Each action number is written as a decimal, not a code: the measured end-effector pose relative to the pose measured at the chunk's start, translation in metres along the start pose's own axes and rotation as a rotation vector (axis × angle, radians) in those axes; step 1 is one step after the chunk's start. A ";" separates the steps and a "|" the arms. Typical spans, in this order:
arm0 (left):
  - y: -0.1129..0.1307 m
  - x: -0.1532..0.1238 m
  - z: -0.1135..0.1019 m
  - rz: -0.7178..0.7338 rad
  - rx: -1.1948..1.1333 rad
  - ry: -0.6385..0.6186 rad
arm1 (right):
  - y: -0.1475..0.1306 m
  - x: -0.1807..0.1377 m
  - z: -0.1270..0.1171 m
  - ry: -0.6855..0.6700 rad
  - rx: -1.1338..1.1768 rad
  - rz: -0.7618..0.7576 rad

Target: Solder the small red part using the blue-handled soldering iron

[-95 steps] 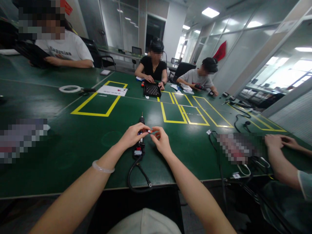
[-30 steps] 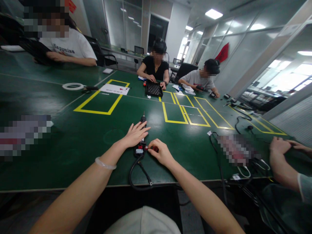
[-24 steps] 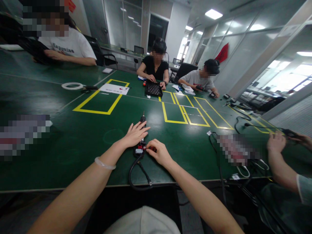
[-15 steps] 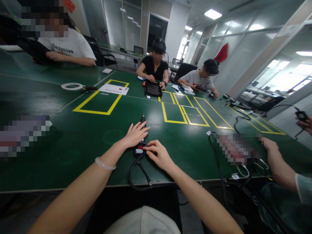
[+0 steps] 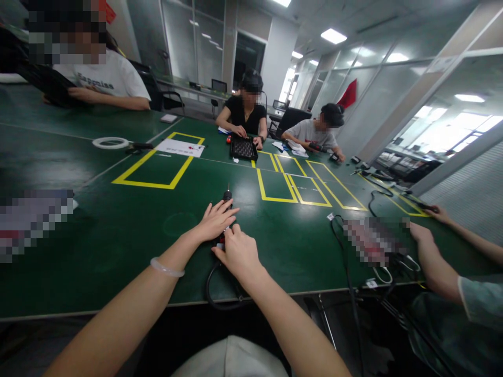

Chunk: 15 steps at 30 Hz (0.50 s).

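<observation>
A slim black electric screwdriver (image 5: 227, 195) lies on the green table, its thin bit pointing away from me. My left hand (image 5: 214, 222) rests flat across its front half with the fingers stretched out. Close behind, my right hand (image 5: 240, 253) is closed over the tool's rear part, thumb to the left. A red and grey patch shows beside that thumb, but most of the rear body is hidden. From the back end a black cable (image 5: 207, 293) loops toward the table edge.
Yellow tape frames (image 5: 173, 186) mark the green table (image 5: 129, 251). A paper sheet (image 5: 183, 147) and a white cable coil (image 5: 111, 142) lie ahead. Across the table a person holds a black tray (image 5: 244, 148). At right, a co-worker's hand (image 5: 419, 233) is near a blurred device (image 5: 373, 241) with cables.
My right hand has moved up and left, from fingertips at the screwdriver's side to closing over its rear. My left hand stays on it. A second co-worker's arm now reaches in at right.
</observation>
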<state>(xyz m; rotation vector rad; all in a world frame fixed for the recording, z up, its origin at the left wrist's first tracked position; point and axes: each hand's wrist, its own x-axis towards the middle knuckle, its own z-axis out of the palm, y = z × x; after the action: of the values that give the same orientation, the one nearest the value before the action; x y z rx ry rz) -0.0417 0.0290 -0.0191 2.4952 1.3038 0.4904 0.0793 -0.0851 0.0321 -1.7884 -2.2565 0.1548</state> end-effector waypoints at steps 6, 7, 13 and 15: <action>0.000 -0.001 -0.001 -0.004 0.002 -0.003 | -0.004 0.008 0.006 -0.013 -0.008 0.047; 0.000 0.000 -0.002 -0.008 -0.009 0.004 | -0.005 0.009 0.007 -0.011 -0.005 0.051; 0.007 0.001 -0.017 -0.049 -0.102 0.195 | 0.008 0.009 0.006 0.002 -0.028 0.111; 0.008 0.000 -0.023 -0.066 -0.124 0.278 | 0.021 0.010 0.003 0.012 -0.044 0.140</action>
<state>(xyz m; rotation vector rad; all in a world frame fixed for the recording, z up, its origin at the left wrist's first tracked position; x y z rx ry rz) -0.0448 0.0266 0.0047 2.3363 1.4004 0.8995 0.0959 -0.0704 0.0258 -1.9655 -2.1418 0.1213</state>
